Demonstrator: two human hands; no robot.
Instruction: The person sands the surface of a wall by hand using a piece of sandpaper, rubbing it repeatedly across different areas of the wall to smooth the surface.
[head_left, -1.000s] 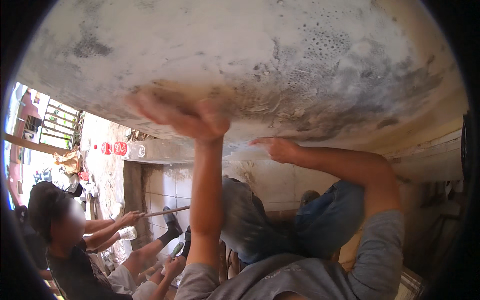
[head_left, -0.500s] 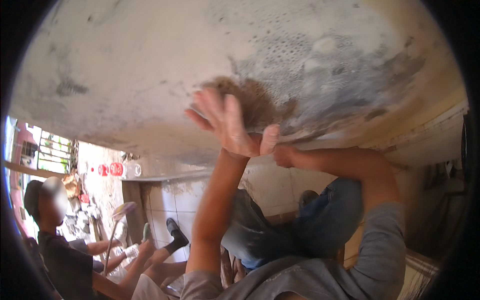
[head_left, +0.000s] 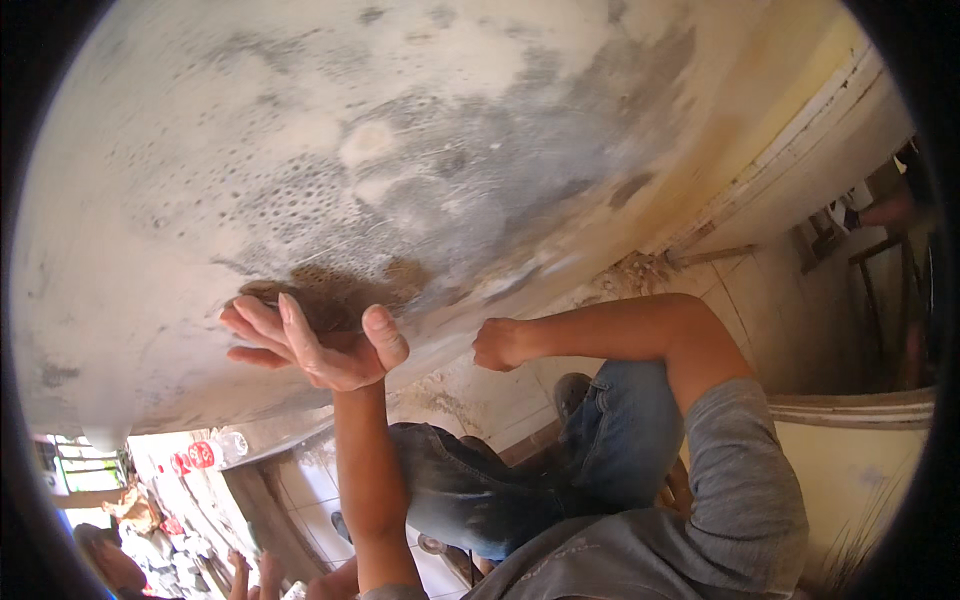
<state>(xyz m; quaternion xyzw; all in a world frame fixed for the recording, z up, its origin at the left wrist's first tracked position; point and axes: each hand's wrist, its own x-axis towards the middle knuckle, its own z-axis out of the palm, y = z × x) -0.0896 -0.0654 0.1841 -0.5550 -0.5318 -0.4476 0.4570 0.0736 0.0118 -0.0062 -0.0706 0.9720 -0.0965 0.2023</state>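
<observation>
A big plaster surface [head_left: 420, 150], mottled grey and white, fills the upper part of the view. It carries a rough brown patch [head_left: 335, 292]. My left hand [head_left: 312, 350] is raised on a bare forearm right below that patch, palm open and fingers spread, holding nothing; the fingertips are at the patch's lower edge. My right hand [head_left: 503, 344] is curled into a fist a short way to the right, close to the surface, on a bent arm with a grey sleeve [head_left: 745, 480]. Nothing shows in the fist.
My knees in blue jeans [head_left: 600, 450] are below the hands, over a pale tiled floor [head_left: 300, 500]. White trim [head_left: 800, 170] runs at the upper right, with dark wooden furniture [head_left: 880, 270] beyond it. Another person [head_left: 110, 565] and red-and-white objects [head_left: 190, 458] are at the lower left.
The view has swung across the plaster surface. My left hand has come off the brown patch and now sits just under it. My right hand has curled into a fist.
</observation>
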